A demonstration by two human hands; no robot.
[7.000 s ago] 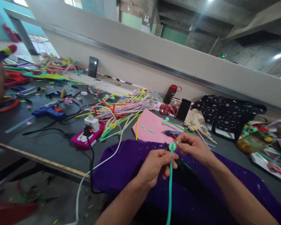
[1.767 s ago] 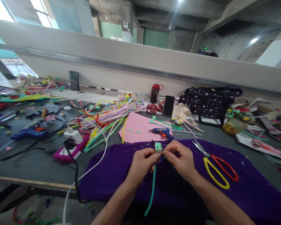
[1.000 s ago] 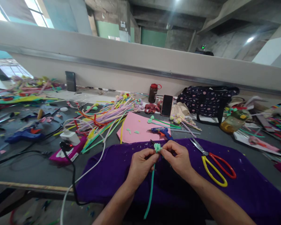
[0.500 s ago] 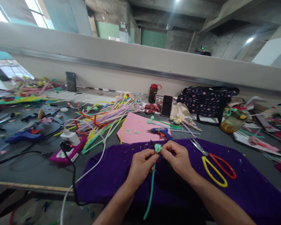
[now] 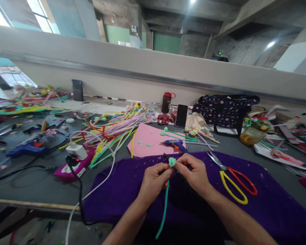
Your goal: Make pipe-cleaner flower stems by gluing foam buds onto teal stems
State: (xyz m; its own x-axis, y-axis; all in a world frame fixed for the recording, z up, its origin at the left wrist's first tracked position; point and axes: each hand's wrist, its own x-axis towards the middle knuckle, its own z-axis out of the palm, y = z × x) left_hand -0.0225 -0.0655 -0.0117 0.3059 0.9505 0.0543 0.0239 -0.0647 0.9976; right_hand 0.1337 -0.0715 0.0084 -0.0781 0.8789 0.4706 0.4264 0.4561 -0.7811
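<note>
A mint-green pipe-cleaner flower [image 5: 172,162] is pinched between my two hands, above the purple cloth [image 5: 112,190]. My left hand [image 5: 154,178] is closed at the flower's lower left side, with its green stem [image 5: 165,207] hanging below. My right hand [image 5: 193,170] pinches the flower's right edge between thumb and forefinger. A dark tip just behind the flower is partly hidden. Beyond my hands, a blue hot glue gun [image 5: 174,143] lies on a pink sheet [image 5: 142,136]. Scissors with red and yellow handles [image 5: 229,175] lie spread on the cloth to the right.
A bundle of coloured pipe cleaners [image 5: 122,122] lies at the back. On the left are a magenta power strip [image 5: 78,166], its cables and another blue glue gun [image 5: 28,148]. A phone [image 5: 181,115], bottle [image 5: 166,102], dark patterned bag [image 5: 224,109] and jug [image 5: 253,133] stand behind.
The flower has turned slightly between my fingertips. Both hands stay in almost the same place and keep their pinch.
</note>
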